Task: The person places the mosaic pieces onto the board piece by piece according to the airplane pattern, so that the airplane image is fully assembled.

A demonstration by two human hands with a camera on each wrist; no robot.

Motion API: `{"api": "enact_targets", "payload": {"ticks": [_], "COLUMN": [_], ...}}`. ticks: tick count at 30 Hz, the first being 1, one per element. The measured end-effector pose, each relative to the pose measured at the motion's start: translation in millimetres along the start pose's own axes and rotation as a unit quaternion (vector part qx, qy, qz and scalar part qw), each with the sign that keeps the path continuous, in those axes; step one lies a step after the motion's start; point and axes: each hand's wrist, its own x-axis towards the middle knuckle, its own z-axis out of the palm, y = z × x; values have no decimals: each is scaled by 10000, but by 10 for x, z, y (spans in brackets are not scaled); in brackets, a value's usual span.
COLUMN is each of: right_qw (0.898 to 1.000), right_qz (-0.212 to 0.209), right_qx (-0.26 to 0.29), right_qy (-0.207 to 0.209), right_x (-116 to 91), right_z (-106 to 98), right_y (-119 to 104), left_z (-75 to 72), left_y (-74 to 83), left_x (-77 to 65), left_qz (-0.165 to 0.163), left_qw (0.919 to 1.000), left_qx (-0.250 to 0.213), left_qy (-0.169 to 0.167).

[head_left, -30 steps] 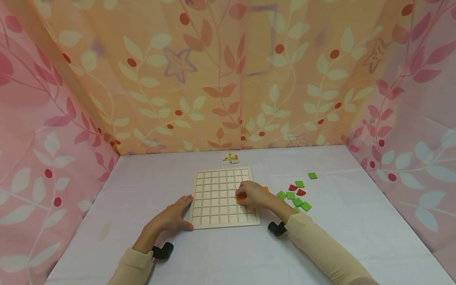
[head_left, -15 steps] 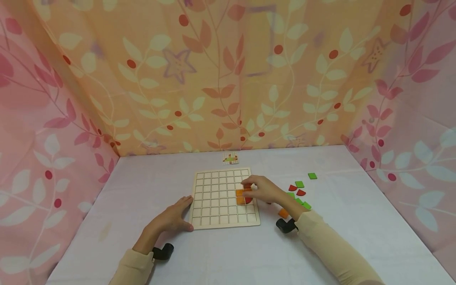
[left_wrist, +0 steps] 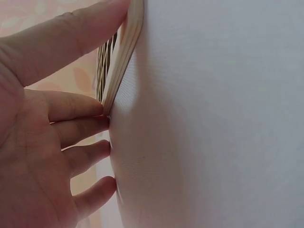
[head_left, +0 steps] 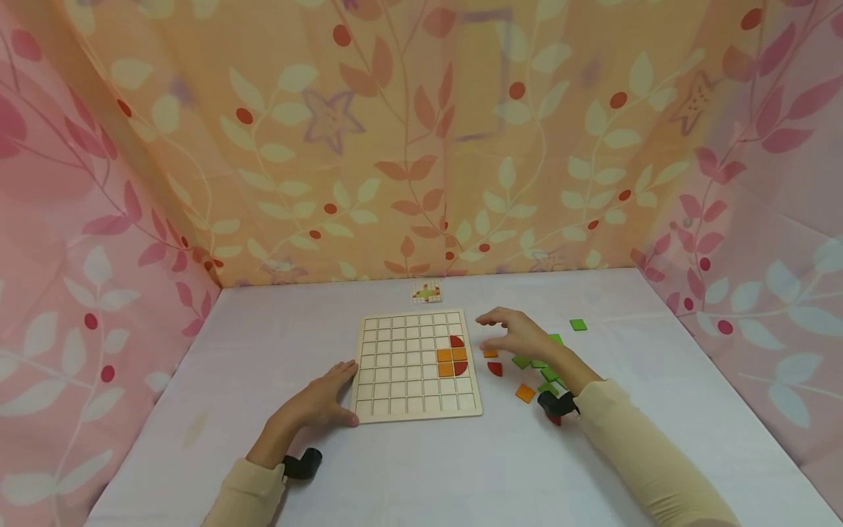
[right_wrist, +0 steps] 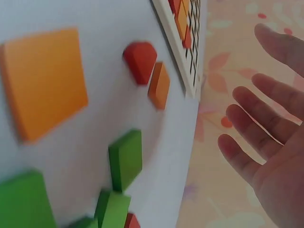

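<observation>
From the head we look forward and down at the board (head_left: 399, 370), just below mid-frame, which both near, low wrist views share, upper left in the left, upper right in the right.

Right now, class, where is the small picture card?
In the head view, the small card lies on the white tabletop, just beyond the far edge of the grid board, slightly right of its middle, near the floral curtain.

**Pink and orange around you**

Ahead of you hangs orange leaf-printed fabric (head_left: 421, 146), and pink leafy fabric (head_left: 777, 241) flanks you left and right. Softly lit white cloth (head_left: 421, 476) spreads before you.
</observation>
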Motion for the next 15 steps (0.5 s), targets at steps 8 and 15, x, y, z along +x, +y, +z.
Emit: {"api": "enact_targets", "payload": {"ticks": [8, 15], "right_qw": [9996, 9982], "right_qz": [196, 438], "right_qx": [-183, -382], "right_qy": [108, 154], "right_x": [-31, -71], "right_z": [-164, -314], "right_y": [210, 325], "left_z": [-9, -13], "left_y": [14, 14], "left_x": [3, 5], "left_qz": [8, 20], "left_qw": [10000, 9999], "left_qx": [59, 114], "left_qy": [-17, -34]}}
